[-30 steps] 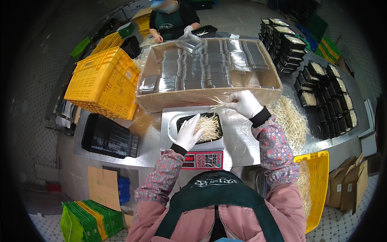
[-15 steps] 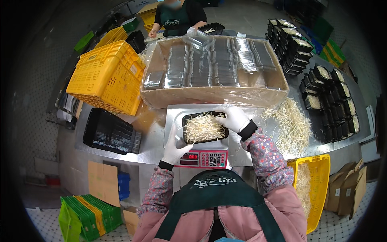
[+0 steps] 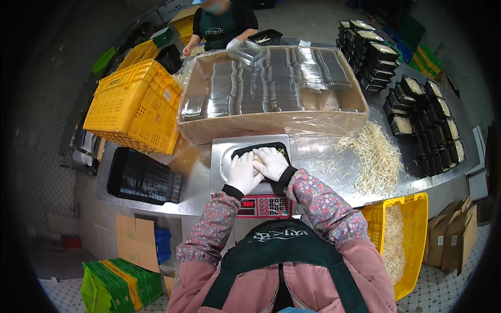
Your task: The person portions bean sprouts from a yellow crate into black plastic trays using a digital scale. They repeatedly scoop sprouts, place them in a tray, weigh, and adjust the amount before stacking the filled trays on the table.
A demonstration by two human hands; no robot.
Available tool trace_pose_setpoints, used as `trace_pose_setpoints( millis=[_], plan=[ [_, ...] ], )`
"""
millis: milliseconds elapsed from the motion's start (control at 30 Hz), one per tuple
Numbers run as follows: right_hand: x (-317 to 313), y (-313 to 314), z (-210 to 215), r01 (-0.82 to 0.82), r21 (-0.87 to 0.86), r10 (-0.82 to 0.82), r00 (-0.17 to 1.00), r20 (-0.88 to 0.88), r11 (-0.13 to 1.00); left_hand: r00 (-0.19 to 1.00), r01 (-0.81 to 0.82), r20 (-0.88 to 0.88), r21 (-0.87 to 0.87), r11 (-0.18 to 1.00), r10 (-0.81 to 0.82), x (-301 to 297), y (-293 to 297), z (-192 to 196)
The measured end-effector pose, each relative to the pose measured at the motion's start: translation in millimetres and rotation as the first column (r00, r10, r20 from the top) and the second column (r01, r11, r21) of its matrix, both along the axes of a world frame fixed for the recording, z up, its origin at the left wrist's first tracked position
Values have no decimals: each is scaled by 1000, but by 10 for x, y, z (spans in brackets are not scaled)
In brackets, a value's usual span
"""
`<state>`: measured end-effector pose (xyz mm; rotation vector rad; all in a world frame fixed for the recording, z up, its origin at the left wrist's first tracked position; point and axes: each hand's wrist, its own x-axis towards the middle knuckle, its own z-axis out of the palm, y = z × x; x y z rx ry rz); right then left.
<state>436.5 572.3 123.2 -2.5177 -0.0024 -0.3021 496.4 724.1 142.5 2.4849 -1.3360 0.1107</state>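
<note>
A black plastic tray [image 3: 240, 151] sits on the metal plate of a red weighing scale [image 3: 265, 206]. White-gloved, my left hand [image 3: 243, 175] and my right hand [image 3: 272, 165] meet over the tray. Their curled fingers press on the bean sprouts inside and hide most of them. The right hand's fingertips lie beside the left hand's. To the right of the scale, a loose heap of bean sprouts [image 3: 378, 161] is spread on the metal table [image 3: 313, 193].
Behind the scale stands a carton [image 3: 271, 122] of clear plastic lids. Yellow crates [image 3: 133, 107] and stacked black trays [image 3: 141, 177] are at left. Filled trays [image 3: 425, 128] stand at right, above a yellow crate [image 3: 417, 235] of sprouts. A co-worker [image 3: 222, 26] stands opposite.
Both hands have moved from the tray's sides inward over its middle, now covering the bean sprouts. The co-worker's gloved hand has shifted left, near a clear container on the carton.
</note>
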Motion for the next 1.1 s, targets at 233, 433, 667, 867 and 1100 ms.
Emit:
trace_pose_setpoints(
  millis=[233,433,667,867,1100],
  plan=[
    [-134,-366,323,-122,299,90,989,121,946,923,-17,-378,-237,971,-76,-108,229,256],
    [-661,-874,855,48,541,-68,998,17,839,751,-369,-645,-590,718,-144,155,830,194],
    [-784,-433,693,-101,533,181,979,-99,840,984,-117,-142,-87,989,104,128,875,-265],
    [-550,-149,410,-254,340,290,955,-56,905,919,-393,17,130,910,395,696,1154,-585],
    [-515,-295,611,-31,599,116,988,-104,800,951,-169,-306,-372,913,51,298,949,-90]
  ],
)
